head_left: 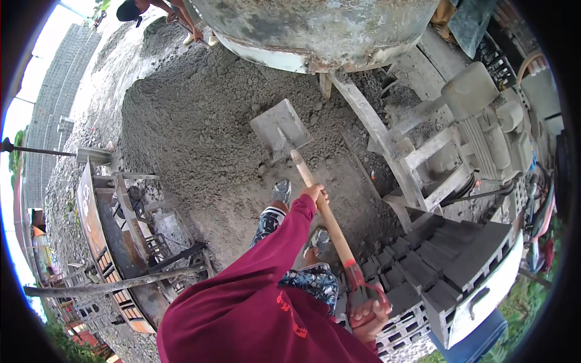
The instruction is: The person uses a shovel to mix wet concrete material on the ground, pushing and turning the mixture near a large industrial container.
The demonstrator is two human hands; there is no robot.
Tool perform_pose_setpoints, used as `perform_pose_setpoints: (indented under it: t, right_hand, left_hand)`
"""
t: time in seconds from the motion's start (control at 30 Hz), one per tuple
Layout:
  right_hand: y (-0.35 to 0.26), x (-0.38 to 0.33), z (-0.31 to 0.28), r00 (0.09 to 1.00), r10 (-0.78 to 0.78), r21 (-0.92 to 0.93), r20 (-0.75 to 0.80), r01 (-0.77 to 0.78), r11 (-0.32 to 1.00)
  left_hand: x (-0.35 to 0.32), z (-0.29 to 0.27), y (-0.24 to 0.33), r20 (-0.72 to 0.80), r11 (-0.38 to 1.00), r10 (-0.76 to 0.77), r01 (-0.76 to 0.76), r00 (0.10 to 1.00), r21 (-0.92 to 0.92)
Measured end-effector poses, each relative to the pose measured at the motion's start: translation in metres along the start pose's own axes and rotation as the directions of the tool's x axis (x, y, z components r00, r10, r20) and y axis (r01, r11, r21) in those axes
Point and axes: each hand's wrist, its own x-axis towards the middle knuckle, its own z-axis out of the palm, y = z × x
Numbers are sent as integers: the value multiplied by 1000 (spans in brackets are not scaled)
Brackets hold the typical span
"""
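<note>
I hold a shovel with a grey square blade (281, 128) and a wooden shaft (324, 212). My left hand (316, 192), in a maroon sleeve, grips the middle of the shaft. At the lower edge my right hand (368, 314) is closed on the red D-handle (362, 284). The blade rests on a heap of grey damp cement mix (200, 127). Both my feet in grey shoes (281, 190) stand on the mix beside the shaft.
A big drum mixer (315, 27) stands at the top. Stacked grey hollow blocks (436, 266) lie right. A rusty block-making machine (115, 242) is at the left. A cement-coated motor frame (472, 127) is on the right. Another person (163, 12) bends at the far top left.
</note>
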Motion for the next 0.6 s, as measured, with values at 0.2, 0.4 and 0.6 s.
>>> perform_pose_setpoints:
  t: [0.2, 0.4, 0.6]
  right_hand:
    - [63, 133, 183, 998, 2, -19, 60, -1, 1000]
    - [32, 112, 275, 978, -190, -33, 91, 193, 981]
    - [143, 212, 287, 953, -134, -217, 273, 196, 956]
  left_hand:
    - [-11, 36, 89, 154, 999, 32, -29, 988, -18]
    - [-51, 70, 151, 171, 1000, 17, -16, 985, -4]
    - [86, -13, 230, 219, 993, 108, -94, 970, -70]
